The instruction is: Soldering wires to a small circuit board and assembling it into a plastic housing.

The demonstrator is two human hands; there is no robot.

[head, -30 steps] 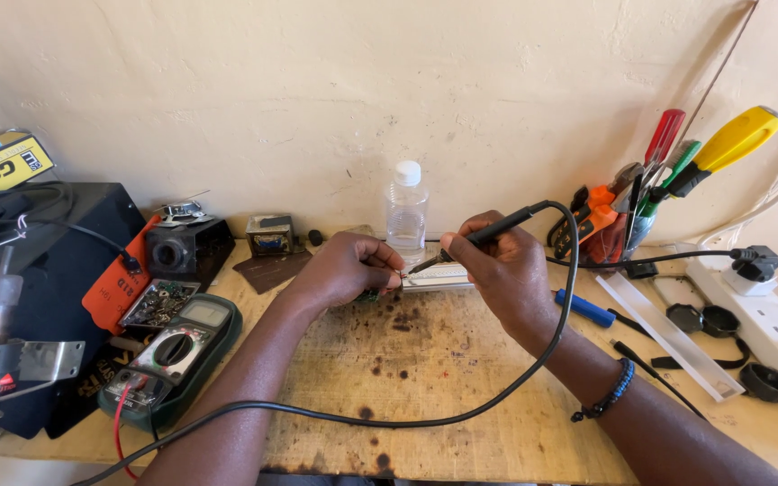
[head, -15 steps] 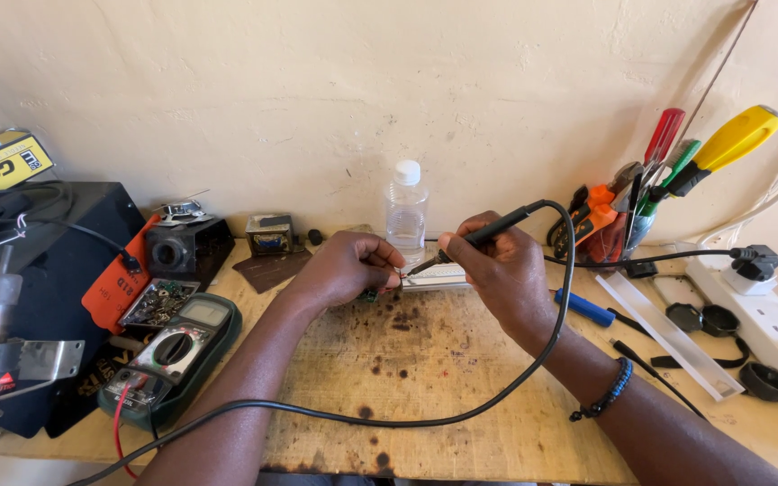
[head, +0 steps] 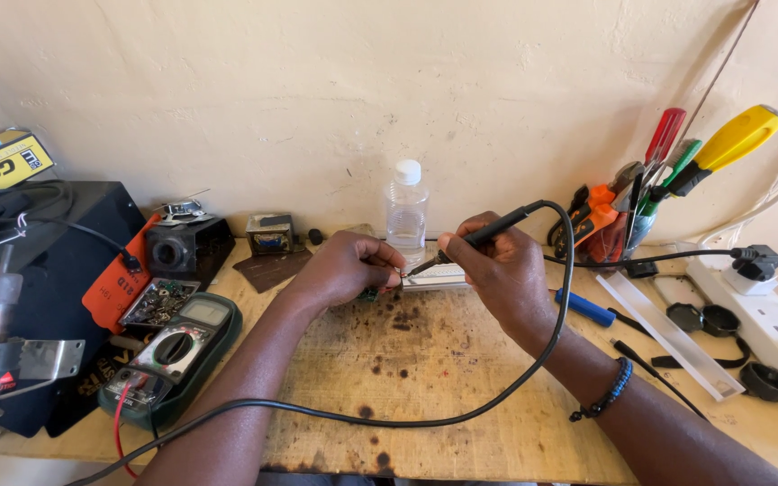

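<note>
- Right hand [head: 497, 270] held a black soldering iron [head: 483, 234] like a pen, fingers closed round its grip, tip angled down and left
- Iron tip met a small part [head: 404, 273] pinched in the left hand [head: 344, 268]; the part was too small to tell what it was, a red spot showed at the contact
- Left fingers [head: 387, 261] were curled shut on that part, just above the table [head: 434, 378] and near its back edge
- A pale flat strip [head: 438, 281] lay on the table between and just behind the two hands, partly hidden by them
- Iron's black cord [head: 533, 360] looped from the handle over the right wrist, down across the table and off toward the lower left
- Clear bottle [head: 406, 211] with a white cap stood upright against the wall, just behind the hands
- Green multimeter [head: 177, 346] lay flat at the left of the table, red lead at its lower end
- Cup of screwdrivers and pliers [head: 650, 198] stood right of the bottle by the wall
- Blue pen [head: 585, 309] lay just right of the right hand
- White power strip [head: 767, 315] ran along the right edge, a black plug in it
- Table top was bare wood with dark burn marks in front of the hands
</note>
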